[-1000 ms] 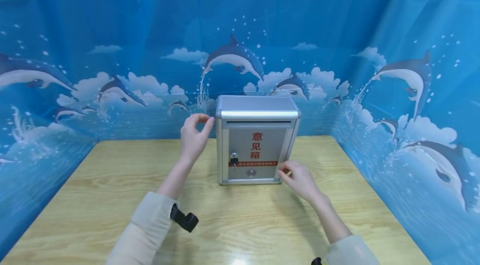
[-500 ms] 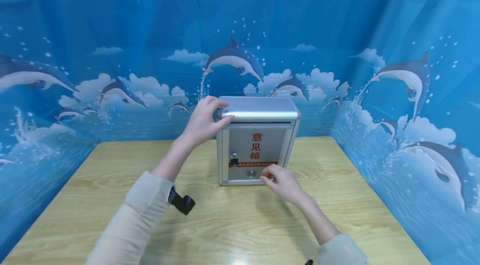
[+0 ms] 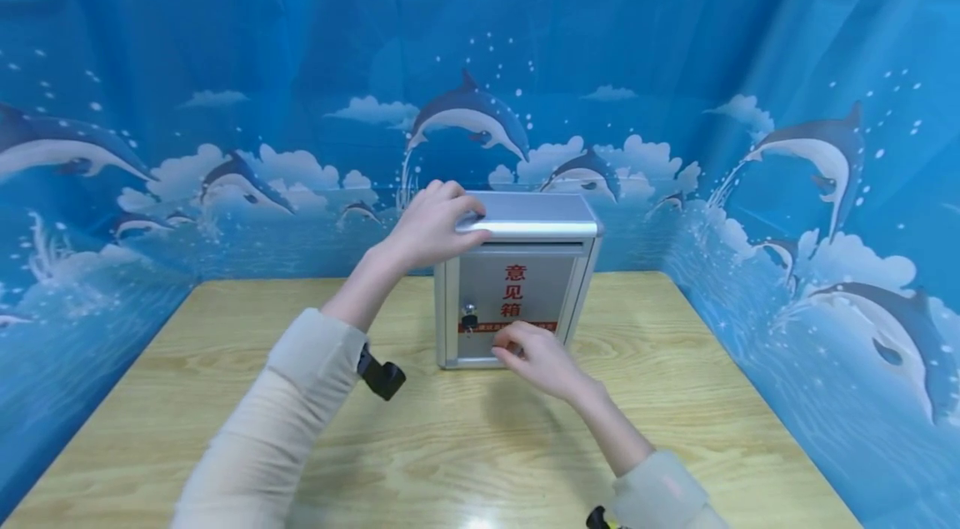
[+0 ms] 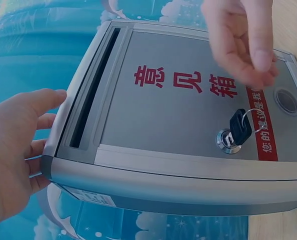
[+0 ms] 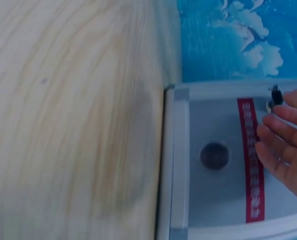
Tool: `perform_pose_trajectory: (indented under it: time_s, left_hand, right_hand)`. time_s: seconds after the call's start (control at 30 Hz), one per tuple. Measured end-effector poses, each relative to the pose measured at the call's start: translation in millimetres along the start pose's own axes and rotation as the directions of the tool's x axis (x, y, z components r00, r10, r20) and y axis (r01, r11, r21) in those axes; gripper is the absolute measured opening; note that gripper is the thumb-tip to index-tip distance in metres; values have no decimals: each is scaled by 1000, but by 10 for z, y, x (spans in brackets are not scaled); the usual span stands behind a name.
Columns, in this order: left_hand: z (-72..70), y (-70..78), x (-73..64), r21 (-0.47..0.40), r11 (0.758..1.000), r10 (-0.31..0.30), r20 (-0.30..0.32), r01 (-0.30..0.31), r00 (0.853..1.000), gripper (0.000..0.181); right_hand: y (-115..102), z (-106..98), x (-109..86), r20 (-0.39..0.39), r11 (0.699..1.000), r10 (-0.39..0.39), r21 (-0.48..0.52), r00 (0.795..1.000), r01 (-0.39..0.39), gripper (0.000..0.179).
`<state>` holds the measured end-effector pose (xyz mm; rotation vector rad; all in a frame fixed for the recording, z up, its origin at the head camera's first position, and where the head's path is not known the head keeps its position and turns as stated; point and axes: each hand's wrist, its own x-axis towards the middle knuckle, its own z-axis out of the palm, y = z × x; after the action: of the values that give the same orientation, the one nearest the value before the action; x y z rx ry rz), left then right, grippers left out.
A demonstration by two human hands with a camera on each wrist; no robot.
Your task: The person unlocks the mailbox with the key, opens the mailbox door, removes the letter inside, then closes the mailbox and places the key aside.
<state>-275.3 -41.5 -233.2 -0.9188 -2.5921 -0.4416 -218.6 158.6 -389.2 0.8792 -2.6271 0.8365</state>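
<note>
Observed round-edged, silver metallic box (image 3: 517, 279) upright on wood-grain surface (image 3: 450, 446). Noted left hand (image 3: 435, 221) gripping its top edge; right hand (image 3: 536, 358) empty, loosely curved near black-headed key (image 4: 241, 126). Found in left wrist view alone: pale label (image 4: 91, 197) on side.

Head view: worn on my head, it looks forward and down over the counter (image 3: 420, 446), far enough back to take in the box (image 3: 517, 279), my left hand (image 3: 431, 225), my right hand (image 3: 540, 358) and the curtain (image 3: 300, 54).
Left wrist view: close to the box front, turned sideways, so the slot (image 4: 95, 90) near its top lies at left.
Right wrist view: also close and sideways, facing the box's lower end at right; the counter fills the left.
Both wrists share: key (image 4: 240, 127), red strip (image 4: 265, 142), round disc (image 4: 287, 101), my right hand.
Head and left wrist share: the slot, both my hands.
</note>
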Motion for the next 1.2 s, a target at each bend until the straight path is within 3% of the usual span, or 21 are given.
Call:
perform_pose_trajectory:
  time_s: [0.2, 0.33, 0.53, 0.67, 1.03, 1.2]
  left_hand:
    - [30, -25, 27, 4, 1000, 5, 8, -5, 1000, 34]
    - [42, -47, 28, -16, 1000, 18, -24, -18, 1000, 32]
    - [101, -84, 15, -12, 999, 39, -66, -40, 997, 31]
    - [125, -92, 7, -9, 999, 51, -90, -52, 995, 30]
    - [155, -78, -1, 0, 999, 50, -93, -50, 994, 29]
    - [147, -81, -2, 3, 998, 62, -121, -62, 991, 29]
  right_hand:
    - [-205, 61, 172, -111, 997, 57, -43, 992, -62, 14]
    - [-321, 113, 283, -207, 980, 89, -159, 974, -124, 19]
    - [-421, 226, 361, -261, 897, 44, -414, 964, -153, 36]
    - [-427, 313, 369, -306, 854, -18, -499, 952, -145, 36]
    - [-380, 434, 381, -381, 861, -179, -508, 907, -43, 18]
    - [-360, 444, 415, -393, 870, -208, -493, 896, -14, 14]
